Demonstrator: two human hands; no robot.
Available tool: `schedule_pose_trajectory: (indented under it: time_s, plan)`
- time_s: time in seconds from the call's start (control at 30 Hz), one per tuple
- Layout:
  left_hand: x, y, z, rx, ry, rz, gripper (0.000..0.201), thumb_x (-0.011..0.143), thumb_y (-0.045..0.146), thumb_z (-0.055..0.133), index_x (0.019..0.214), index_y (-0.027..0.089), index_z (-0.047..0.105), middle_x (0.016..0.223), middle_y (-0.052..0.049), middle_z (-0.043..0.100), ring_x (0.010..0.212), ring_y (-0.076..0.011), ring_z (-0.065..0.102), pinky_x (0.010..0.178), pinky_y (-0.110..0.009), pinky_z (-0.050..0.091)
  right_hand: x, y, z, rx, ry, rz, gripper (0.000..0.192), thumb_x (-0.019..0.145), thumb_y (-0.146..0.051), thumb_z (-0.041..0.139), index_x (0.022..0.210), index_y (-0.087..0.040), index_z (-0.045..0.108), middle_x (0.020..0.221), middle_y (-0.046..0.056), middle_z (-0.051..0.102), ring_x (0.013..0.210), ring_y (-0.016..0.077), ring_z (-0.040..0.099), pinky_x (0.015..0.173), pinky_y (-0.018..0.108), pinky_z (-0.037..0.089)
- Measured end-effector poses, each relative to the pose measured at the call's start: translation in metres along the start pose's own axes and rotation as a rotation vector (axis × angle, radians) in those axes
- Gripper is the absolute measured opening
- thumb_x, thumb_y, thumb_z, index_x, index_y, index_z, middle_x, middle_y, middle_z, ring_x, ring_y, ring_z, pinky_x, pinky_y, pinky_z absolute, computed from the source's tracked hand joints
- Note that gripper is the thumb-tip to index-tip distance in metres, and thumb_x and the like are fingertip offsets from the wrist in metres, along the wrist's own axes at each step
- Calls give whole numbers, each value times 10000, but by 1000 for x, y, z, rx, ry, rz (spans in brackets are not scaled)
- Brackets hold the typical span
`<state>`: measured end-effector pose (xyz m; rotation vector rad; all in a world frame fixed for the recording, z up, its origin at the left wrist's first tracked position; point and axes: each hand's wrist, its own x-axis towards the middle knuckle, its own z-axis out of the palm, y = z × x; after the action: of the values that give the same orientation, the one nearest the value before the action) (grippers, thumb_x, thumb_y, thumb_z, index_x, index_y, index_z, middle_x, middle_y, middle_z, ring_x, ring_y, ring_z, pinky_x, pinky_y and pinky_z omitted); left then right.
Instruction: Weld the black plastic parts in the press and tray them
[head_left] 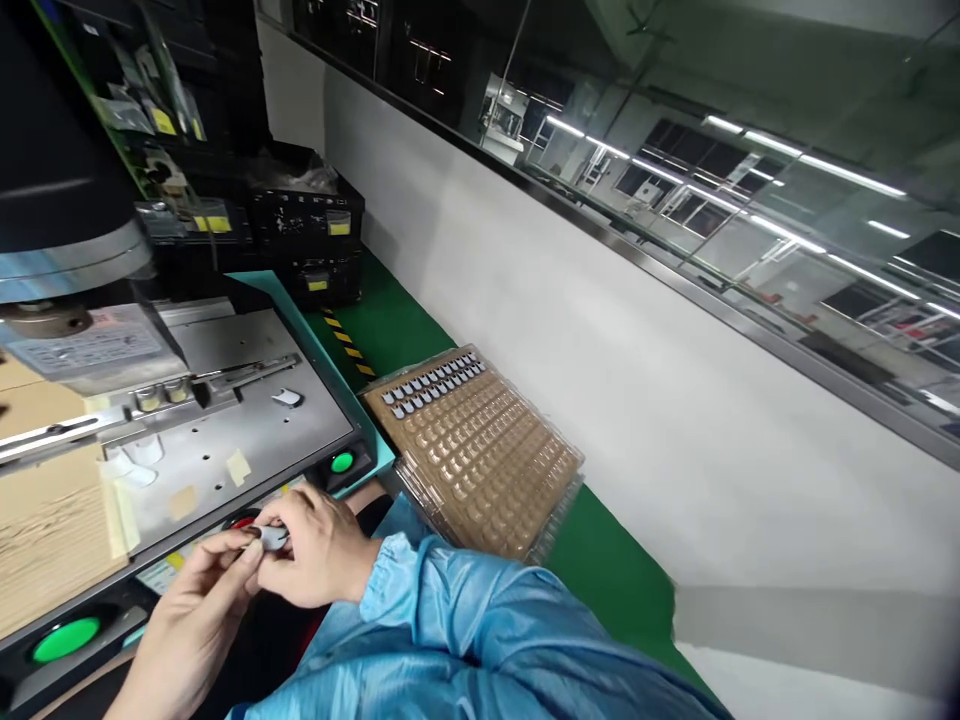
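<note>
My left hand [206,598] and my right hand [319,545] meet in front of the machine's front edge. Between their fingertips is a small pale-grey curved part [273,538], pinched from both sides; the fingers cover some of it. A similar small part with a dark edge [287,398] lies on the metal machine plate [259,430]. More thin whitish pieces [139,462] rest at the plate's left. To the right, a clear plastic tray [487,440] with many pockets holds two rows of such parts [435,385] along its far side.
Green push buttons [66,640] [342,462] sit at the machine's front corners, with a red button [244,522] behind my hands. A dark machine head [67,150] overhangs the plate at left. Black bins [307,225] are stacked behind. A white wall [600,400] with windows runs along the right.
</note>
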<state>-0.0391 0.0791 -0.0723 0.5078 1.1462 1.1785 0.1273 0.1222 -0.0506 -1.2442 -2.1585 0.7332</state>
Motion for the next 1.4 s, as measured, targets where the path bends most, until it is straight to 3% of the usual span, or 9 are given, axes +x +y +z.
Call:
schedule_pose_trajectory:
  time_s: [0.17, 0.3, 0.47, 0.57, 0.67, 0.93, 1.2, 1.33, 1.4]
  plan:
    - [-3, -28, -2, 172, -45, -39, 570, 679, 552, 1008, 1072, 229, 752, 1080, -52, 757, 977, -211, 739, 841, -233, 653, -24, 20, -8, -41, -23, -17, 391, 848, -339, 820, 1188, -267, 641, 1157, 20, 686, 1039, 210, 711, 926, 307, 571]
    - [-7, -42, -7, 265, -112, -108, 647, 657, 628, 991, 1092, 200, 776, 1122, -102, 789, 1097, -321, 779, 934, -345, 680, -29, 50, -38, -51, 77, 75, 339, 847, -238, 766, 1170, -259, 665, 1169, 33, 704, 1043, 213, 709, 943, 317, 561]
    - [-12, -56, -13, 360, -198, -117, 598, 732, 698, 920, 1061, 213, 801, 1063, -86, 793, 1096, -303, 777, 933, -307, 658, -7, 134, -83, -219, 334, 482, 301, 939, -186, 687, 1229, -241, 629, 1201, 62, 713, 1087, 233, 682, 963, 346, 529]
    - [-12, -59, -13, 408, -245, -156, 643, 685, 754, 920, 1008, 207, 819, 1028, -99, 794, 1024, -304, 773, 877, -324, 656, 6, 186, -93, -345, 257, 672, 242, 969, -234, 717, 1197, -224, 636, 1219, 69, 715, 1078, 234, 672, 919, 328, 501]
    - [-14, -58, -9, 437, -216, -94, 619, 722, 776, 886, 998, 226, 821, 1004, -81, 788, 962, -262, 751, 842, -295, 627, 13, 217, -91, -408, 196, 736, 236, 985, -259, 730, 1200, -224, 640, 1240, 69, 714, 1078, 219, 663, 887, 305, 470]
    - [-15, -59, -7, 538, -197, 27, 551, 780, 785, 823, 978, 271, 828, 972, -65, 779, 933, -265, 710, 797, -300, 597, 20, 229, -78, -481, 164, 663, 257, 976, -275, 730, 1209, -230, 630, 1259, 63, 689, 1065, 212, 652, 865, 307, 453]
    - [-13, -66, -12, 540, -183, 51, 536, 759, 782, 838, 952, 283, 818, 966, -64, 778, 969, -282, 720, 866, -302, 604, 18, 228, -76, -472, 185, 699, 282, 974, -324, 725, 1215, -220, 622, 1282, 87, 609, 1053, 231, 646, 889, 332, 485]
    - [-14, -63, -9, 542, -184, 58, 532, 764, 787, 828, 941, 285, 817, 972, -70, 778, 976, -289, 718, 884, -312, 607, 16, 229, -84, -472, 258, 748, 314, 957, -208, 665, 1263, -173, 607, 1335, 135, 545, 1001, 228, 641, 910, 351, 504]
    - [-14, -63, -8, 542, -176, 56, 548, 747, 803, 829, 926, 285, 815, 971, -73, 776, 978, -297, 717, 886, -321, 613, 16, 232, -88, -491, 260, 725, 366, 943, -160, 648, 1306, -157, 604, 1345, 150, 558, 1070, 252, 631, 959, 364, 501]
